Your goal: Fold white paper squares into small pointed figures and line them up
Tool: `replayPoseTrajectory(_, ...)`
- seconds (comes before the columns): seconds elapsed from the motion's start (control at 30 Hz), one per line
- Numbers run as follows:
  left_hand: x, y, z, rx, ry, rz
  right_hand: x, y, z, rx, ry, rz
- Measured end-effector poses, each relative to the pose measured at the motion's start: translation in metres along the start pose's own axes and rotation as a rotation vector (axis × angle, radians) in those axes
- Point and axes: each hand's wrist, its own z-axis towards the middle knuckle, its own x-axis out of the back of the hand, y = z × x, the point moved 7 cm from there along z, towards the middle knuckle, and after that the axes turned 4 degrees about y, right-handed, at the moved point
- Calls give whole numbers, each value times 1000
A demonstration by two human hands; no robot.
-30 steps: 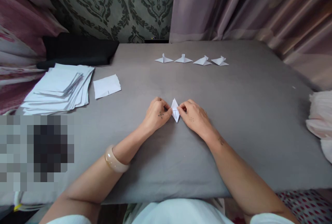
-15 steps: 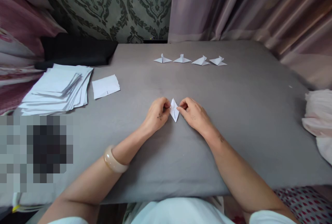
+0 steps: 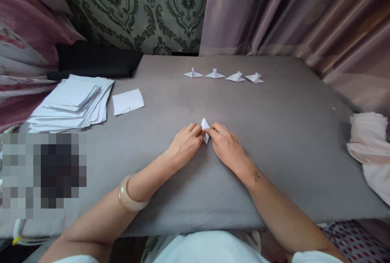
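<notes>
A small folded white paper [image 3: 204, 123], shaped like a narrow diamond, lies on the grey cloth between my hands. My left hand [image 3: 188, 141] has its fingers curled and pressed at the paper's left edge. From the right, my right hand [image 3: 226, 143] reaches over the middle of the paper, thumb and fingers closed on it. The fingertips of both hands nearly meet there and hide the paper's centre; its upper and lower points show. At the back stand several folded paper birds [image 3: 215, 74] in a row.
A stack of white paper sheets [image 3: 71, 102] lies at the left, with a single sheet [image 3: 128, 101] beside it. Behind the stack is a black cloth [image 3: 97, 60]. A pale bundle of fabric [image 3: 367, 133] sits at the table's right edge.
Both hands have rolled over palm-down, and their fingertips have come closer together across the paper's middle. More of the paper is covered. The view has shifted slightly.
</notes>
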Motion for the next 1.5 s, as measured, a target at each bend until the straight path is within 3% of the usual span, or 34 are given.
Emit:
replayPoseTrajectory(0.1, 2, -12, -2, 44, 75, -121, 0, -6, -1, 33, -23, -120)
replayPoseTrajectory(0.2, 10, -37, -8, 170, 256, -303, 0, -10, -1, 74, -11, -205)
replayPoseTrajectory(0.3, 17, -49, -14, 242, 377, -276, -1, -12, -1, 94, -3, -232)
replayPoseTrajectory(0.37, 17, -43, -13, 196, 348, -200, -1, -13, -1, 95, -4, -234)
replayPoseTrajectory(0.5, 8, -20, -8, 40, 158, -5, 0, -11, -1, 65, -11, -170)
replayPoseTrajectory(0.73, 4, -8, -6, -57, -10, 214, 6, 23, 3, -138, 94, 302)
replayPoseTrajectory(0.87, 4, -8, -7, -63, -4, 216, 7, 17, 1, -120, 36, 174)
replayPoseTrajectory(1.0, 5, -12, -7, -9, 93, 106, 7, 1, -2, -38, -3, -19)
replayPoseTrajectory(1.17, 8, -36, -3, 298, 312, -272, 5, 8, 1, -78, 21, 68)
replayPoseTrajectory(1.23, 5, -43, -1, 377, 317, -400, 5, 23, 3, -163, 74, 194)
replayPoseTrajectory(1.33, 2, -43, 3, 378, 284, -491, 5, 44, 5, -307, 166, 285)
replayPoseTrajectory(1.5, 3, -42, 3, 393, 277, -555, 3, 47, 5, -358, 156, 351)
